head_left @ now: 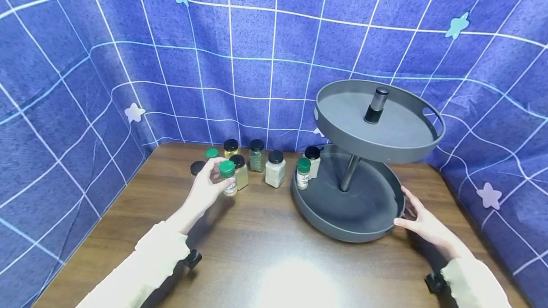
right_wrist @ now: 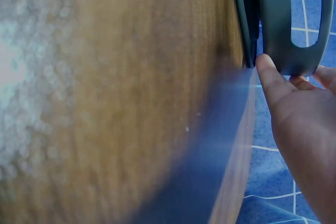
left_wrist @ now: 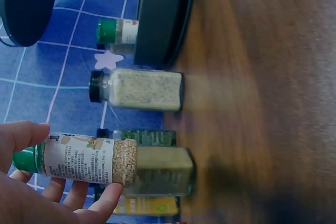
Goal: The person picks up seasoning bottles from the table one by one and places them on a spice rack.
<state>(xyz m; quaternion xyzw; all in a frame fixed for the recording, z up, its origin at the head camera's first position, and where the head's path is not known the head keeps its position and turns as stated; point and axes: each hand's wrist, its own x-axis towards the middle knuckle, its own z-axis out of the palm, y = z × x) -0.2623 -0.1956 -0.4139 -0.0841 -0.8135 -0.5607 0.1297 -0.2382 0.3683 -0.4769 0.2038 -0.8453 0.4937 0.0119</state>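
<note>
My left hand [head_left: 210, 187] holds a green-capped spice jar [left_wrist: 84, 158] above the table, fingers and thumb around it. Pale grains fill the jar's end below a printed label. At the right, my right hand [head_left: 428, 225] rests its spread thumb and fingers against the outer wall of a grey two-tier round tray [head_left: 342, 234]. In the right wrist view the thumb [right_wrist: 268, 69] touches the wall near a handle cutout. Inside the lower tier's left side stand another green-capped jar [head_left: 303, 175] and a black-capped jar [head_left: 314, 158].
Several jars stand behind and beside my left hand: a square jar of pale powder [head_left: 275, 170], a jar of green flakes [head_left: 257, 156], a tan-filled jar [head_left: 240, 175] and a yellow one [head_left: 231, 149]. Blue gridded cloth [head_left: 257, 61] hangs behind the wooden table [head_left: 257, 232].
</note>
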